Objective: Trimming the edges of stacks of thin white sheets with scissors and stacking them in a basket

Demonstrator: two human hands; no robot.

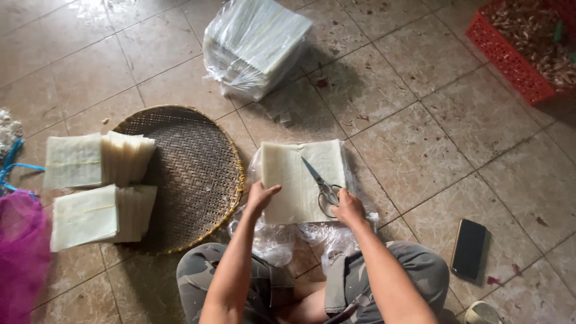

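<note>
A tiled floor fills the view, with a person sitting on it, knees in camouflage trousers at the bottom edge. The biggest thing on it is a round woven bamboo tray, left of centre; two fanned stacks of pale square sheets lie across its left rim, partly on the tray and partly on the tiles. Above centre sits a clear plastic bag packed full with a thick block of the same pale sheets, its mouth closed over them. In the top right corner a red plastic crate holds a heap of small brownish pieces, too small to tell apart. At the far left edge a magenta mesh bag bulges; its contents cannot be made out.

Just in front of the knees, right beside the tray, a stack of pale sheets lies on its opened clear wrapper, which crumples out beneath it. The left hand grips the stack's lower left edge, thumb on top and fingers curled under. The right hand is clenched around the handles of a pair of scissors, whose blades lie shut, pointing up-left across the top sheet.

A dark phone lies face down on the tiles to the right, well apart from the stack.
</note>
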